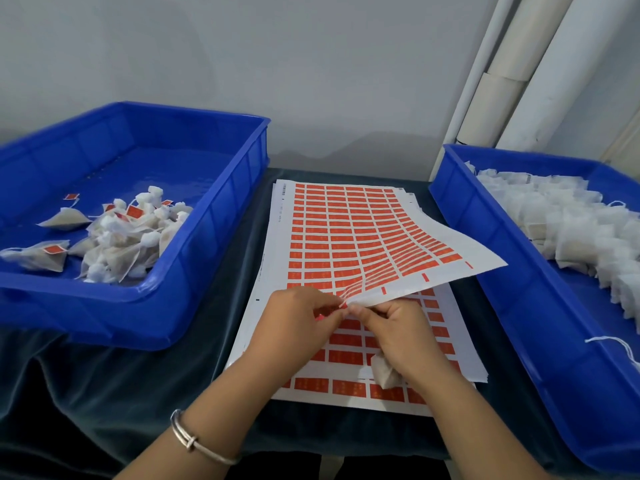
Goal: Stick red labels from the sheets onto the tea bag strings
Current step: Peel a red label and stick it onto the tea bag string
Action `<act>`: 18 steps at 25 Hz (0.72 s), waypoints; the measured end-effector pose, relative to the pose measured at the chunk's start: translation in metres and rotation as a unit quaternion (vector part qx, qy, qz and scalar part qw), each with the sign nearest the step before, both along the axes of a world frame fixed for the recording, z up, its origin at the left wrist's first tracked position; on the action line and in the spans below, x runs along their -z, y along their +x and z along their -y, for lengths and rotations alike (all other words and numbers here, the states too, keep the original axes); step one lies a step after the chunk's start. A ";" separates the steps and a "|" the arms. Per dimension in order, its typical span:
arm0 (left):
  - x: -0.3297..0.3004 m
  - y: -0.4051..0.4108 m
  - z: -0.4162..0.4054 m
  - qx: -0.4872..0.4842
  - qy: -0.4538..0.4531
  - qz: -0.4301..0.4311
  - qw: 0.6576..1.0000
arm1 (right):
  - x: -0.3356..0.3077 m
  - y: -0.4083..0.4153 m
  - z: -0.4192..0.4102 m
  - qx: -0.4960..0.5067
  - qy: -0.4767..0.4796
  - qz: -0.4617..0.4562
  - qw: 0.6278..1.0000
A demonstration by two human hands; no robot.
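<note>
— What's around you?

— Blue bin [194,237] on my left with labelled tea bags [117,237], another blue bin [512,282] on my right heaped with plain ones [568,223]. The label sheets [346,237] lie stacked between them.

— And your hands?

— My left hand [301,320] pinches a red label at the lifted top sheet's [450,251] corner. My right hand [398,330] grips that corner, a tea bag [384,372] tucked under its palm.

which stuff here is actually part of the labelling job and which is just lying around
In use: label sheets, the top one lifted by both hands (left hand, right hand); tea bag under the right hand; left bin of labelled bags; right bin of unlabelled bags.

Just there: white pipes, dark table cloth, bracelet.
</note>
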State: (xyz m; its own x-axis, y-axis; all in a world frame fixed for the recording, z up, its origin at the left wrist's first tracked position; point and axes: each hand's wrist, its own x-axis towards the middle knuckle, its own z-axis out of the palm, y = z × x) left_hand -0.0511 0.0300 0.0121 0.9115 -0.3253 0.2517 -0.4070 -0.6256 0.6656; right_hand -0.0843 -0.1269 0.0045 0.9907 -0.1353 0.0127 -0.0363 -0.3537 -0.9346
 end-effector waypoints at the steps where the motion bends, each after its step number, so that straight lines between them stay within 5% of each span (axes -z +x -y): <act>1: -0.001 0.000 0.000 0.011 0.026 0.007 1.000 | 0.000 0.000 -0.001 -0.005 -0.003 0.003 1.000; 8: -0.005 0.007 0.002 0.047 0.153 0.022 0.987 | 0.000 0.000 -0.005 -0.007 -0.012 0.008 1.000; 18: -0.001 0.001 0.003 0.000 -0.046 -0.125 0.991 | 0.001 -0.002 -0.003 -0.001 0.046 -0.008 0.999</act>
